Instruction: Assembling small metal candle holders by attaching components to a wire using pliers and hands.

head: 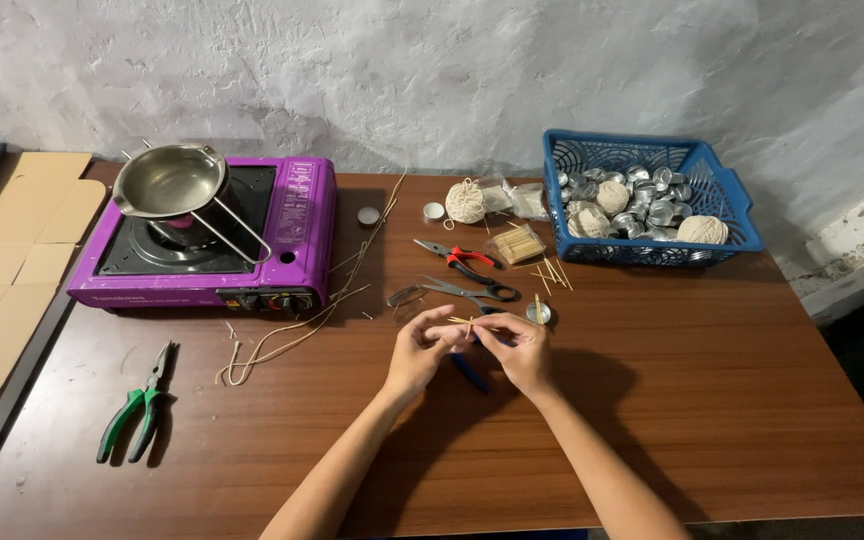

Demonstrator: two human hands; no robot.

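My left hand (420,352) and my right hand (520,350) meet over the middle of the brown table (732,400). Their fingertips pinch a thin wooden stick (460,321) between them, held roughly level. Whether a piece of string is also in the fingers I cannot tell. Under my right hand lies a blue-handled tool (470,373), partly hidden. A small round metal cup (539,313) stands just beyond my right hand, and black-handled scissors (467,292) lie just past my fingertips.
A purple portable gas stove (292,240) with a steel pouring pot (170,182) stands at left. Green pliers (137,403) lie front left, red pliers (457,258) and loose sticks (517,243) mid-table. A blue basket (722,190) holds metal cups and string balls. Loose wick string (292,335) trails beside the stove.
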